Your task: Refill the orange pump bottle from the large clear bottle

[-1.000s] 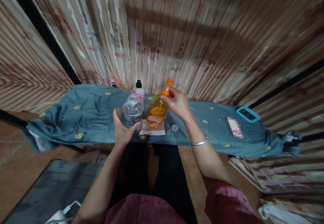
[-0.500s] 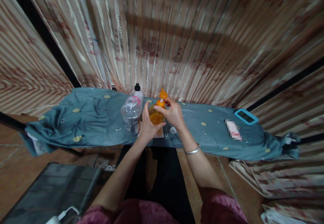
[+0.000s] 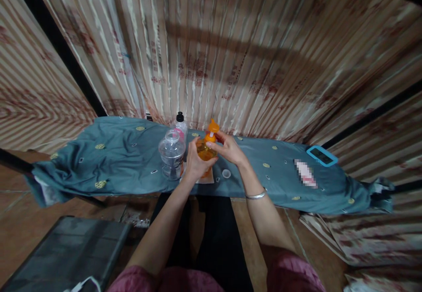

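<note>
A clear pump bottle [image 3: 206, 155] with amber liquid and an orange pump head [image 3: 212, 127] stands upright between my hands. My left hand [image 3: 197, 164] wraps round its body from the left. At the neck, just under the pump head, the fingers of my right hand [image 3: 230, 149] close on the orange collar. Left of my left hand is a clear, wide-bellied plastic bottle [image 3: 172, 151] with its mouth uncovered. Behind that one rises a clear bottle with a black cap [image 3: 180, 117] and a pink label. A small white round cap [image 3: 226, 173] lies right of my hands.
A teal patterned cloth [image 3: 128, 160] covers the narrow table. On its right side are a blue-framed device [image 3: 322, 155] and a blurred pink-and-white packet [image 3: 306, 174]. A striped curtain [image 3: 204, 41] hangs behind; a dark box [image 3: 69, 248] sits at lower left.
The view has tilted slightly, so everything sits a little lower. My hands stay on the pump bottle; my right-hand fingers have shifted slightly at the collar.
</note>
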The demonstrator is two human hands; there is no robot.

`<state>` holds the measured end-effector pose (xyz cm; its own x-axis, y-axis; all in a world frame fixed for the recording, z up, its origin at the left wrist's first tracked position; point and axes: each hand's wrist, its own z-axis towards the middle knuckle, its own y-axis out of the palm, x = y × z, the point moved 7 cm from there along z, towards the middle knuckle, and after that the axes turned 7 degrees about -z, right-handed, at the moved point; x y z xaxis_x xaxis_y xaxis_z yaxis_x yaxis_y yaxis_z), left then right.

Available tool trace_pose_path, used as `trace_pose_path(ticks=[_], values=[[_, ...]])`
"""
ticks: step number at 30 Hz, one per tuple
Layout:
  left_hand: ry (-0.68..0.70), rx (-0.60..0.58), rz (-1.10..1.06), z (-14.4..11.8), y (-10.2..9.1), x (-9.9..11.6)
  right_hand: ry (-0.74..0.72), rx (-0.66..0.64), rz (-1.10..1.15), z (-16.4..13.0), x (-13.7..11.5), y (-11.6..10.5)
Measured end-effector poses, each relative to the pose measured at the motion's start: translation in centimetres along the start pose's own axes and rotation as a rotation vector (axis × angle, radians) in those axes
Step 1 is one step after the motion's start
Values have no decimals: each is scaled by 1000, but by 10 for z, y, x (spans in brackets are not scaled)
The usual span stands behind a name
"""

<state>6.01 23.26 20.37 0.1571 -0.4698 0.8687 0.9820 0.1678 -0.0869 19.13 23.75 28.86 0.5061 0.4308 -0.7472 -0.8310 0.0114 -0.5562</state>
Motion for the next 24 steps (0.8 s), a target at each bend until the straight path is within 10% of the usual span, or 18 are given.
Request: trace_pose_path(ticks=[6,12,18,24], values=[[-39,15,-1,0,0,-2,121,219,-259,-5,-6,-16],[-19,13,-14,2,2,-1,4,18,-213,-3,-17,-11],[6,32,-3,2,2,-3,139,224,-312,-7,-6,-16],[14,19,5,3,1,-2,19,79,-175,-7,-13,-5]])
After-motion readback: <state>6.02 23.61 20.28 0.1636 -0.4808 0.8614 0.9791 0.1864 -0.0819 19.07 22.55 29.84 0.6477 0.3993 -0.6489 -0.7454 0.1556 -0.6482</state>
